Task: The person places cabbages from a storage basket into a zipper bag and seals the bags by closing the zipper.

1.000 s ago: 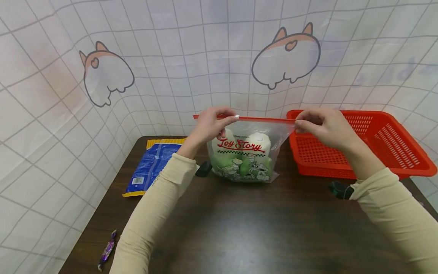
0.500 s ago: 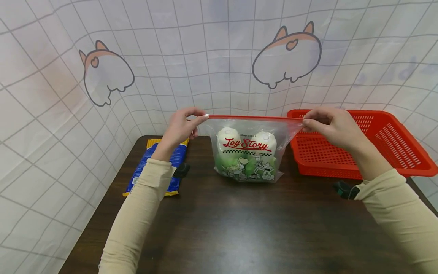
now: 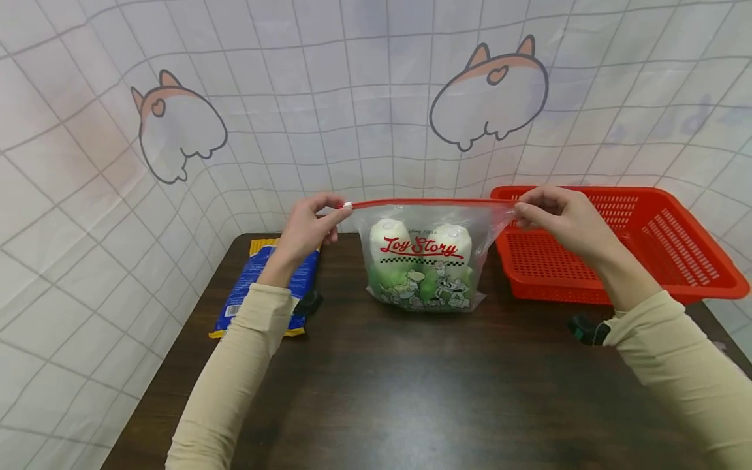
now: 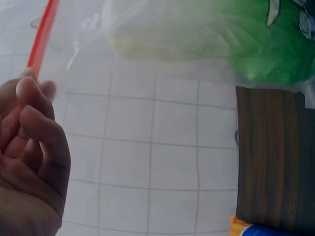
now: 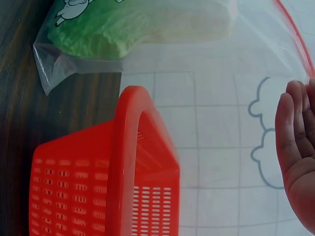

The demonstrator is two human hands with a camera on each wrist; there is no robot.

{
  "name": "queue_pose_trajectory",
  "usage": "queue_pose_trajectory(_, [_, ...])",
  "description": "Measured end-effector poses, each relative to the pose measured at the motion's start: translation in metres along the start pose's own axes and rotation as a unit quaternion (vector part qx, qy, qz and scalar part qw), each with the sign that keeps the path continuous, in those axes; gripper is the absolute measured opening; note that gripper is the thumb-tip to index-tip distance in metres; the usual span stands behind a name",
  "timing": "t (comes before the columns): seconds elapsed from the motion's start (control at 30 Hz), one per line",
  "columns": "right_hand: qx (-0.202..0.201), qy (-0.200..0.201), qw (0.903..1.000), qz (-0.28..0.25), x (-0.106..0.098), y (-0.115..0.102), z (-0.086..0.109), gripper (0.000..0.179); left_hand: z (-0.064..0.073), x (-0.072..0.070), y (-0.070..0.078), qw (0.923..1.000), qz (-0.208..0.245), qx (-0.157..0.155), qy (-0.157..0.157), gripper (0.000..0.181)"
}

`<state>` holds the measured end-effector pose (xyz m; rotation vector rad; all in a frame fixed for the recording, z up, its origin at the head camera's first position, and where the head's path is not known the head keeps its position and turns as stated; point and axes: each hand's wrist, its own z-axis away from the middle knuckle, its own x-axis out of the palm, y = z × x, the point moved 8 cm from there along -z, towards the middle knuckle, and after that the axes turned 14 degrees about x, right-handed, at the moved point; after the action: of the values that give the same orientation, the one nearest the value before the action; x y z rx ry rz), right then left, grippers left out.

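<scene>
A clear slider zip bag (image 3: 423, 261) with a red top strip and "Toy Story" print stands on the dark table in the head view. Inside it are two white-and-green things that look like napa cabbages (image 3: 388, 238). At the strip's left end, my left hand (image 3: 309, 225) pinches the white slider (image 3: 347, 205) between thumb and index finger. My right hand (image 3: 566, 219) pinches the right end of the red strip. The strip is stretched between both hands. In the left wrist view, the left hand (image 4: 32, 147) has its other fingers bent below the strip.
A red perforated basket (image 3: 523, 287) stands right of the bag, behind the right hand. To the left lies a blue and yellow packet (image 3: 252, 274), partly covered by the left arm. A white grid-patterned sheet (image 3: 376, 98) hangs behind the table (image 3: 411, 378).
My left hand has moved left along the red strip with the white slider, from near its middle to its left end. The bag and right hand shifted slightly right.
</scene>
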<state>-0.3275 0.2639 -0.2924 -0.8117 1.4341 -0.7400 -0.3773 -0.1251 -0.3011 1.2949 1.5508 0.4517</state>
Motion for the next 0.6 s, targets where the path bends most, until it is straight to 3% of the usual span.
queue_pose_trajectory(0.37, [0.002, 0.001, 0.9997, 0.024, 0.004, -0.004, 0.006, 0.033, 0.007, -0.011, 0.0, 0.9985, -0.018, 0.045, 0.025, 0.032])
queue_pose_trajectory(0.6, [-0.014, -0.023, 0.9995, 0.018, -0.001, -0.004, 0.015, 0.025, 0.015, -0.008, 0.015, 0.9964, 0.005, 0.083, -0.013, 0.027])
